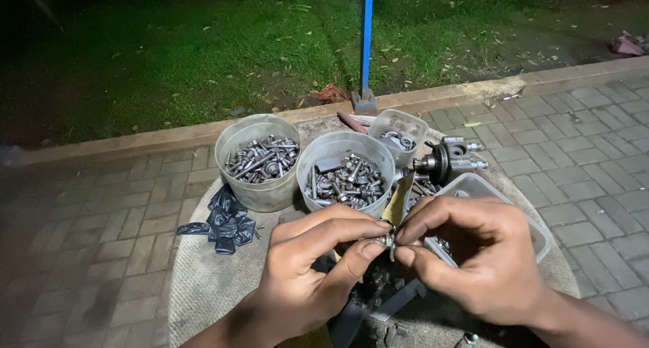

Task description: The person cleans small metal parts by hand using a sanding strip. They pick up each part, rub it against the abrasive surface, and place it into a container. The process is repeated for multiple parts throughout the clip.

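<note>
Two hands are meeting over a round table [203, 287]: the left hand [307, 270] and right hand [473, 253] are both pinching one small metal fastener [390, 240] between thumb and fingertips, just in front of the tubs. Behind it, two round tubs of bolts [260, 160] [346, 174] are sitting side by side; a black plastic bag [226, 219] is lying left.

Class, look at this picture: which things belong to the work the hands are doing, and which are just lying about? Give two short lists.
In use:
left hand
right hand
small metal part pinched between both hands
two round tubs of bolts, close by

Lying about:
black plastic bag
blue pole
small clear cup
metal machine part
rectangular clear container
</note>
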